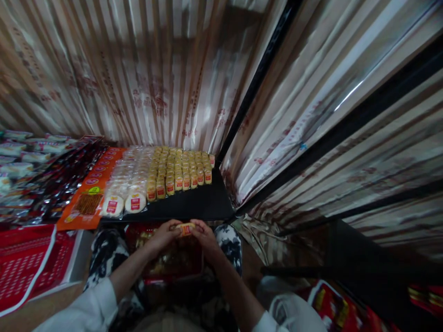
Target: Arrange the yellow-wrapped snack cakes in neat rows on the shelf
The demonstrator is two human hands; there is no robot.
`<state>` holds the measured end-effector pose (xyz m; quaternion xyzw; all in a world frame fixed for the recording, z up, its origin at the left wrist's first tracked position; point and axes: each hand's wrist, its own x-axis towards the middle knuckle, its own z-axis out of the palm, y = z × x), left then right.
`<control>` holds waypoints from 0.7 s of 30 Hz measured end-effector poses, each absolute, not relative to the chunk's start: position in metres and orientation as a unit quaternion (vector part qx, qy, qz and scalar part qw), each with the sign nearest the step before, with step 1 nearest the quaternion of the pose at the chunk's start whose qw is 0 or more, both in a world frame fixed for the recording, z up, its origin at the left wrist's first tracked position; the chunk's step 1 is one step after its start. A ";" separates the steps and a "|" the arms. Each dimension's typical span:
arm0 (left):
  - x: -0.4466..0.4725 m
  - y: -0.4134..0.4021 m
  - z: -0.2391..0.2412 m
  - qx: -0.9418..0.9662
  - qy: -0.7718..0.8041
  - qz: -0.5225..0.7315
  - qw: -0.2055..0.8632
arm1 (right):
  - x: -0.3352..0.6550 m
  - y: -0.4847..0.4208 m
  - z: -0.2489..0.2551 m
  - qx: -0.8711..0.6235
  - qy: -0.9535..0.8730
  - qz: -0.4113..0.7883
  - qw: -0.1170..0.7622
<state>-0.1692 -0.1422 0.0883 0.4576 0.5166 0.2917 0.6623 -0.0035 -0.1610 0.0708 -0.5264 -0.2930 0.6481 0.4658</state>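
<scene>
Just below the near edge of a black shelf (200, 205), my left hand (162, 237) and right hand (205, 236) meet. The fingers of both are pinched on one small yellow packet (185, 228) held between them. Rows of yellow packets (180, 168) fill the far part of the shelf, with white round packets (126, 189) to their left. The near strip is bare. A red box (166, 260) beneath my hands seems to hold more, so the stocking looks partly done.
</scene>
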 end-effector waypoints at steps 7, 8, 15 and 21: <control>-0.141 -0.121 0.095 0.517 0.519 0.366 0.574 | 0.013 -0.131 0.104 -0.543 -0.284 0.583 0.533; -0.137 -0.118 0.094 0.541 0.522 0.381 0.539 | 0.016 -0.126 0.105 -0.551 -0.281 0.573 0.538; -0.105 -0.107 0.096 0.647 0.501 0.413 0.399 | 0.039 -0.102 0.105 -0.577 -0.306 0.498 0.570; -0.080 -0.097 0.089 0.659 0.492 0.423 0.380 | 0.055 -0.083 0.099 -0.587 -0.294 0.471 0.589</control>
